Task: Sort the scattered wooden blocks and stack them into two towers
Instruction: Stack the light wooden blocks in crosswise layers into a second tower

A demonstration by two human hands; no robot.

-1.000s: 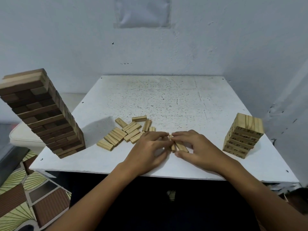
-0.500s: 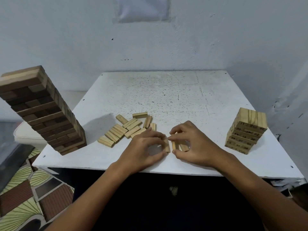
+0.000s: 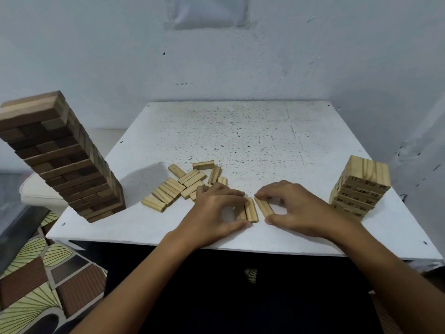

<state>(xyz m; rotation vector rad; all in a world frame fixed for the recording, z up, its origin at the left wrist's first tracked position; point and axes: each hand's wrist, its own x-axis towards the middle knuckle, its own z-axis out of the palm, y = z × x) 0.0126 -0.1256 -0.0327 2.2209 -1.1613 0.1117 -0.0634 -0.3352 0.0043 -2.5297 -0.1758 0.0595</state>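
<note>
A tall tower of dark brown blocks [image 3: 60, 160] stands at the table's left edge. On the right stands a short tower of pale numbered blocks [image 3: 361, 186]. Several loose pale blocks [image 3: 183, 186] lie scattered left of centre. Near the front edge, my left hand [image 3: 216, 213] pinches a pair of pale blocks [image 3: 250, 209] end to end between forefinger and thumb. My right hand [image 3: 298, 208] pinches a single pale block [image 3: 264, 207] the same way, just right of the pair. A narrow gap separates the pair from the single block.
The white speckled table [image 3: 240, 131] meets a white wall at the back. A patterned floor mat [image 3: 36, 280] lies below on the left, and a pale cushion [image 3: 33, 191] sits behind the dark tower.
The hands have drawn apart a little. The blocks between them now show as a pair under the left hand and one under the right, with a gap between.
</note>
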